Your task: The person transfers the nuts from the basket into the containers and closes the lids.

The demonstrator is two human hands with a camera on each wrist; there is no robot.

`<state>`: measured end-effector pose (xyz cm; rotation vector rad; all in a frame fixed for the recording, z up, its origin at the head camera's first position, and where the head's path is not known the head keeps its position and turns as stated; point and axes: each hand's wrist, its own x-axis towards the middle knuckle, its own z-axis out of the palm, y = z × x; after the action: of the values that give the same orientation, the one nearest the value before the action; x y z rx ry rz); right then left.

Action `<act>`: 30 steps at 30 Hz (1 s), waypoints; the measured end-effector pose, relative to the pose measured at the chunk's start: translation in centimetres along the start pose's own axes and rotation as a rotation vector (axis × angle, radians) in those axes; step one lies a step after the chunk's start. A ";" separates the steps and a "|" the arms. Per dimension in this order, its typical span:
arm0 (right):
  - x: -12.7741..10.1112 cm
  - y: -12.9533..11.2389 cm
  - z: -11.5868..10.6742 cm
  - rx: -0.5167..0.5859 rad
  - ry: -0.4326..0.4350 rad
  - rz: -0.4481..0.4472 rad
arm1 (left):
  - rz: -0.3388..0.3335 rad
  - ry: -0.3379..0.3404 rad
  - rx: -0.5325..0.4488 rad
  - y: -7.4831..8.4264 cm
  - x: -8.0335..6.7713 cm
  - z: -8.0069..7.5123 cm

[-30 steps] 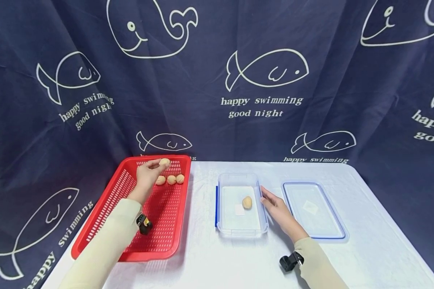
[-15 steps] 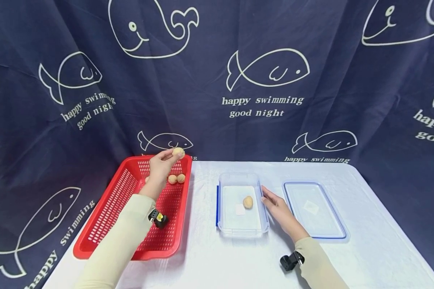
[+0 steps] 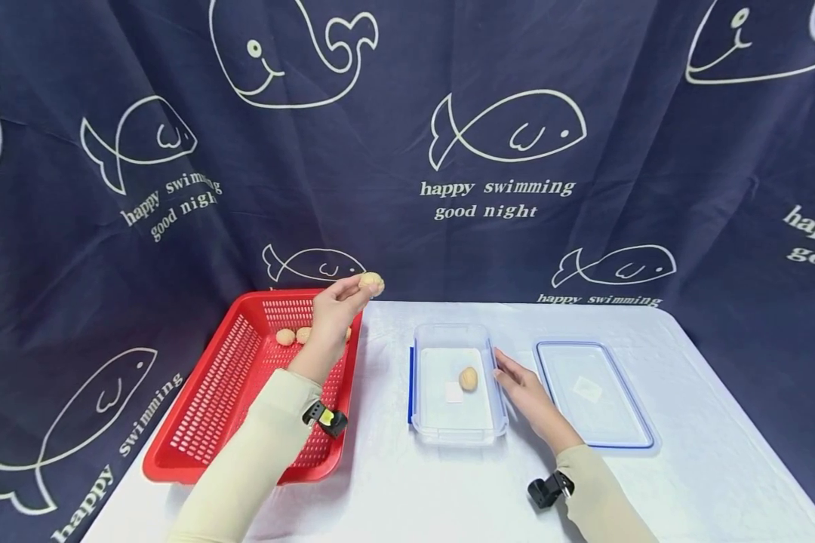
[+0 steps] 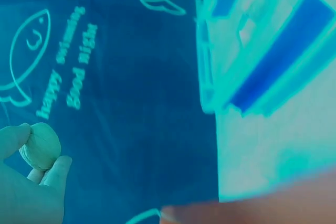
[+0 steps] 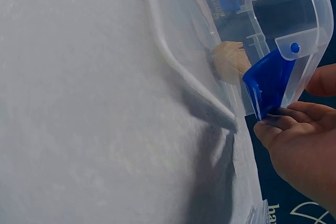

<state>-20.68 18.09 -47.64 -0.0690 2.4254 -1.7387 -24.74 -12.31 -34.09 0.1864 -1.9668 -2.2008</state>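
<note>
My left hand (image 3: 336,308) pinches a tan walnut (image 3: 370,283) in its fingertips, raised above the far right corner of the red basket (image 3: 210,407); the left wrist view shows the same walnut (image 4: 41,146) between thumb and fingers. Two more walnuts (image 3: 293,336) lie at the far end of the basket. A clear plastic box (image 3: 456,430) with blue clips stands mid-table and holds one walnut (image 3: 469,378). My right hand (image 3: 524,392) rests with straight fingers against the box's right wall; in the right wrist view its fingers (image 5: 286,127) touch the blue clip (image 5: 269,82).
The box's clear lid (image 3: 594,396) with a blue rim lies flat to the right of the box. A white cloth covers the table (image 3: 706,467). A dark blue curtain (image 3: 407,151) printed with whales hangs right behind the table.
My left hand has lifted the walnut out of the basket and carried it rightward and up, past the basket's far right corner. The right hand has stayed against the box.
</note>
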 end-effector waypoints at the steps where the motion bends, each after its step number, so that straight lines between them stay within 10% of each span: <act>1: 0.0 0.0 0.0 0.003 0.001 0.001 | 0.002 -0.008 -0.003 0.0 -0.2 0.4; 15: 0.2 0.3 -0.2 -0.010 -0.003 -0.004 | -0.010 -0.064 0.002 -1.1 -3.6 5.3; 30: 0.2 0.4 -0.2 -0.004 -0.001 -0.014 | -0.117 -0.157 -0.008 -7.3 -7.3 9.4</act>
<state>-20.90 18.43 -47.97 -0.0873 2.4335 -1.7397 -20.03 -0.77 -40.51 0.1352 -2.0770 -2.3623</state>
